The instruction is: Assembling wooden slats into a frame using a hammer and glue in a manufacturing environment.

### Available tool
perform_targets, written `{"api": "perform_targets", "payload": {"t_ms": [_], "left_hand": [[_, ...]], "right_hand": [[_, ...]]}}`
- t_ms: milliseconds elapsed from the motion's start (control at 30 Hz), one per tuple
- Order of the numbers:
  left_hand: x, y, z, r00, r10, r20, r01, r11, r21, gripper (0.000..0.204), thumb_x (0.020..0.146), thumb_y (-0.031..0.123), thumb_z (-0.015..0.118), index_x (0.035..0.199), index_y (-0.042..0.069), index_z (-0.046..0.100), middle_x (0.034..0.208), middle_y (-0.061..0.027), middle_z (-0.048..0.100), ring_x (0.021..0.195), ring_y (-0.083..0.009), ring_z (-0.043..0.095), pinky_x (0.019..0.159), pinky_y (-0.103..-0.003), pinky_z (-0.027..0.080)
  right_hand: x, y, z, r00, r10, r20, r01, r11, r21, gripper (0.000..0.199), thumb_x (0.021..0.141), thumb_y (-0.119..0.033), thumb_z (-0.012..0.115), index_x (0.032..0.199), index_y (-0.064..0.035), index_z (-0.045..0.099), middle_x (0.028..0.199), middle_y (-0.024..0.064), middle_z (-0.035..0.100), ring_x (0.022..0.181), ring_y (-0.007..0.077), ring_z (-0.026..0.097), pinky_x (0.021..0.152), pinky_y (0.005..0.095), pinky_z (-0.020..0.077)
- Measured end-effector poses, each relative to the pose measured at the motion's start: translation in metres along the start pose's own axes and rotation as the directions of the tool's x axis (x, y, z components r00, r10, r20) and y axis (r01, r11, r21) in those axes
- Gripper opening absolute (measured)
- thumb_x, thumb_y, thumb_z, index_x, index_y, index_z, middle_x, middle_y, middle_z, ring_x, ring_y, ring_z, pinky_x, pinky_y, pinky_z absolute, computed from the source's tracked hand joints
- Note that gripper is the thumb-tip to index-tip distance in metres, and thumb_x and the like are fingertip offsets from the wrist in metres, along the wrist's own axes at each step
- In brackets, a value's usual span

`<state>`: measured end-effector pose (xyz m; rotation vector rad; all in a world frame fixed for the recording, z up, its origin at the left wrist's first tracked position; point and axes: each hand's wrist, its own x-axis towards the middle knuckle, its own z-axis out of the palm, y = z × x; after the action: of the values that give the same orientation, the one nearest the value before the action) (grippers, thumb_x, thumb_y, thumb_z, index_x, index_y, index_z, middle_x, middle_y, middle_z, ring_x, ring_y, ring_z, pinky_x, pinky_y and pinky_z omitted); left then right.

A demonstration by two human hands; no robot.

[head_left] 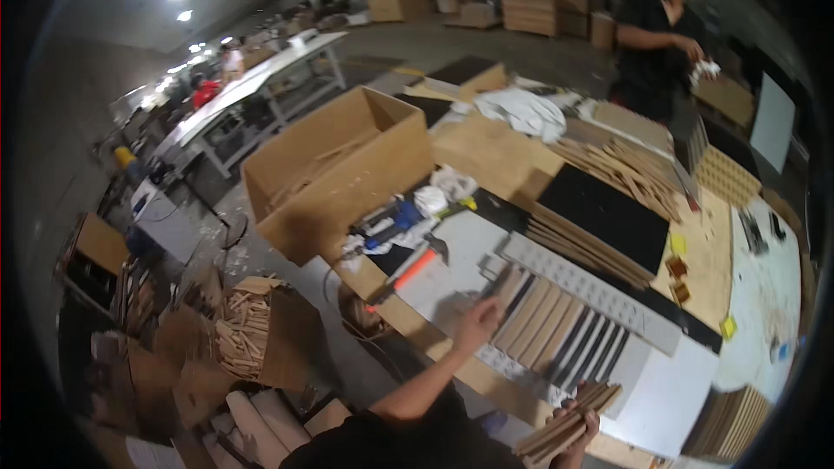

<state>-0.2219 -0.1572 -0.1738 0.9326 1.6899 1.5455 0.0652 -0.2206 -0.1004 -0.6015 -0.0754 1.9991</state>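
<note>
- Nearest, the right hand is clamped round a bundle of thin wooden slats, gripped at the lower edge of the view with the ends fanning up and out — held low and close to the body, seemingly as a ready supply within reach of the bench.
- Just beyond, the left hand reaches forward from a bare forearm to the near end of a row of slats lying side by side on the workbench; the fingers look curled together on the end of one strip, though the blur keeps me from telling whether it truly pinches it.
- Those laid slats run parallel, pale and dark alternating, their far ends butted against a long grey perforated rail — it appears to serve as a stop that keeps them square.
- Left of the rail lies an orange-handled hammer, the handle pointing toward the person, easy to grab.
- Farther back, a black panel rests on stacked boards, and a big open cardboard box stands at the bench's left corner.
- Below the bench on the floor, a carton of wood offcuts sits just off the edge.
- Farthest off, another person in dark clothes stands holding something white.
</note>
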Motion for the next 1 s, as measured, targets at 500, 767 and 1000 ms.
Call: {"api": "perform_targets", "payload": {"t_ms": [500,767,1000], "left_hand": [[-0.032,0.027,-0.020,0.936,0.348,0.050,-0.228,0.492,0.840,0.031,0.079,0.024,0.060,0.108,0.013,0.059,0.085,-0.0108,0.054,0.084,-0.0295,0.058,0.066,-0.039,0.050],[-0.019,0.001,-0.025,0.964,0.224,0.141,-0.246,0.566,0.787,0.026,0.080,0.020,0.059,0.104,0.011,0.062,0.074,-0.0143,0.053,0.069,-0.0279,0.055,0.057,-0.039,0.045],[0.001,0.019,-0.004,0.944,0.269,0.188,-0.320,0.625,0.712,0.029,0.076,0.020,0.062,0.104,0.010,0.065,0.079,-0.0133,0.052,0.073,-0.0331,0.057,0.064,-0.042,0.047]], "right_hand": [[-0.010,-0.002,0.046,0.979,-0.032,-0.201,-0.073,0.867,-0.492,0.065,0.068,-0.048,0.064,0.115,-0.0057,0.048,0.096,0.0087,0.056,0.082,0.0235,0.055,0.070,0.0387,0.0488],[0.011,-0.002,-0.012,0.994,0.106,-0.037,-0.111,0.978,-0.178,0.067,0.072,-0.032,0.060,0.131,-0.0121,0.036,0.088,0.0069,0.055,0.078,0.0241,0.057,0.065,0.0455,0.0519],[0.025,-0.006,0.007,0.981,0.116,0.156,-0.106,0.992,-0.070,0.070,0.070,-0.025,0.062,0.132,-0.0116,0.035,0.091,0.0078,0.053,0.080,0.0235,0.056,0.071,0.0428,0.0526]]}}
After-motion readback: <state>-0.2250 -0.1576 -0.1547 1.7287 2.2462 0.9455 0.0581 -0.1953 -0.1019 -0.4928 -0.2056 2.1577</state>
